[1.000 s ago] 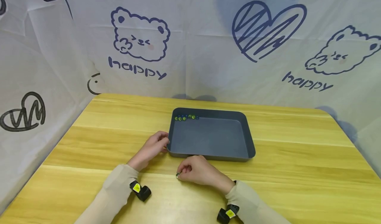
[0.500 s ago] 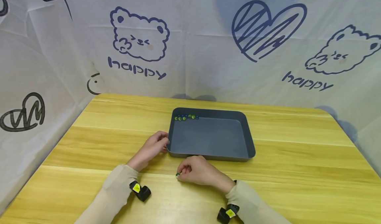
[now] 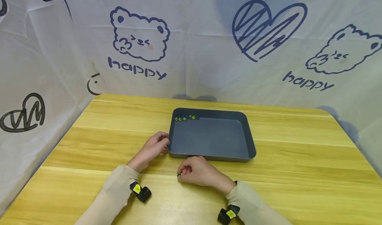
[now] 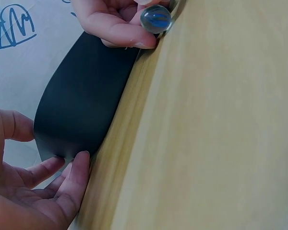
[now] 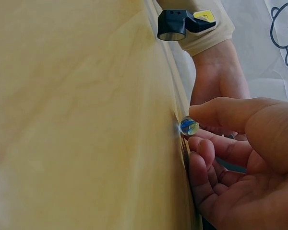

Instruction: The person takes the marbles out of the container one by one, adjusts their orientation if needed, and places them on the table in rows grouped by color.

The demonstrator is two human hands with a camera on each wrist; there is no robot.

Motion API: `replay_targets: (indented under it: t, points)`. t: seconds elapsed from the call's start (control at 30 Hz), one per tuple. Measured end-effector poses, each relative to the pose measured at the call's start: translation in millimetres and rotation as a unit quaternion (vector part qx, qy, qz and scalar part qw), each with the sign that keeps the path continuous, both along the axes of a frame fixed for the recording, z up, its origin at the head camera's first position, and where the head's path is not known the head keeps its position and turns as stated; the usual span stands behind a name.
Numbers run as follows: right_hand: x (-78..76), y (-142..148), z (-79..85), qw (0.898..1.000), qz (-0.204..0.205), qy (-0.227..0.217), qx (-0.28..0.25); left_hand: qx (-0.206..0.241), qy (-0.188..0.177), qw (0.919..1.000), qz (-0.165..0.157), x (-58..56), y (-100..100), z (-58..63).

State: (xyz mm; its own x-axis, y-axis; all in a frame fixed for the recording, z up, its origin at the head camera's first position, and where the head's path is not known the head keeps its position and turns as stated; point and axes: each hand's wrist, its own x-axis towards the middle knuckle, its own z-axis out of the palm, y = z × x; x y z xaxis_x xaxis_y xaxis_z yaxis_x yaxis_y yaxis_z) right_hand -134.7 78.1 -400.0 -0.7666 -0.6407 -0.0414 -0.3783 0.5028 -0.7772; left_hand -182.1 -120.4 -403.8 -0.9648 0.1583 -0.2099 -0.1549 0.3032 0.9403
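A clear glass marble with a blue and yellow swirl (image 5: 189, 126) is pinched between the thumb and fingers of my right hand (image 3: 198, 171), low over the wooden table in front of the tray. In the left wrist view, the same marble (image 4: 156, 19) shows at the right fingertips. My left hand (image 3: 153, 147) holds the front left corner of a dark grey rectangular baking tray (image 3: 215, 137). Its thumb is at the rim and its fingertips (image 4: 79, 165) are low on the outer wall. Inside the tray, several green-yellow and blue marbles (image 3: 185, 118) lie along the back left corner.
The wooden table (image 3: 298, 172) extends on both sides of the tray. Behind it hangs a white cloth (image 3: 203, 52) with drawn bears and hearts. A black wrist camera (image 3: 141, 192) sits on the left sleeve, another camera (image 3: 228, 215) on the right.
The marble has shifted slightly rightward, deeper between my right fingertips. My left hand, the tray and the marbles inside it keep their places.
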Motion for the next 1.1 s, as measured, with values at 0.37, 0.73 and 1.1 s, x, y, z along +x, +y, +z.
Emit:
replay_targets:
  t: [0.37, 0.73, 1.1]
  points:
    - [-0.7, 1.0, -0.2, 1.000, 0.008, -0.001, -0.010, 0.001, 0.008, 1.0000, 0.002, -0.8, 0.1, -1.8]
    - [-0.2, 0.6, 0.4, 1.000, 0.007, 0.000, -0.007, -0.003, 0.008, 1.0000, 0.003, -0.2, 0.3, -0.8]
    - [0.2, 0.4, 1.1, 1.000, 0.007, 0.000, -0.001, -0.003, 0.007, 1.0000, 0.004, 0.8, 0.5, 0.5]
